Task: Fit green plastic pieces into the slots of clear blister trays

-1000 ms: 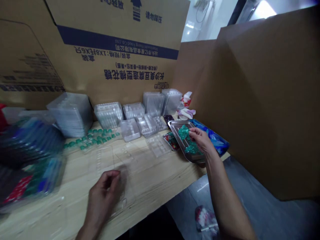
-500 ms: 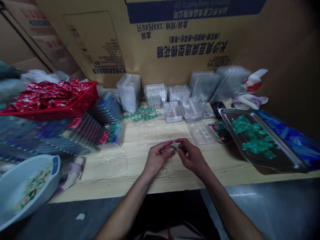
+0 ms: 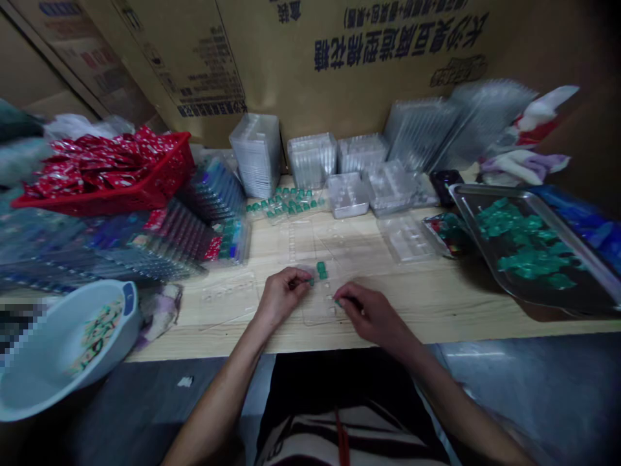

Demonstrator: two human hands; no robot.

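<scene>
A clear plastic tray (image 3: 317, 314) with small hollows lies on the wooden table in front of me. Two small green pieces (image 3: 321, 270) sit together at its far end. At the tray's left side my left hand (image 3: 284, 292) is closed, pinching a small green piece (image 3: 311, 281) between thumb and fingertips. My right hand (image 3: 366, 310) is on the other side, its thumb and finger closed on another small green bit (image 3: 337, 301), mostly hidden by the fingertips. What kind of thing the green pieces are, I cannot tell.
A metal tray (image 3: 485, 259) of green wrapped pieces stands at right. Stacked clear trays (image 3: 255, 155) line the back against a cardboard box (image 3: 301, 90). At left are a red basket (image 3: 165, 175) of red packets and a pale blue basin (image 3: 43, 343).
My hands, close together half a second ago, have moved apart to either side of the clear tray. Green pieces now show at the tray's far end. The view has tilted down.
</scene>
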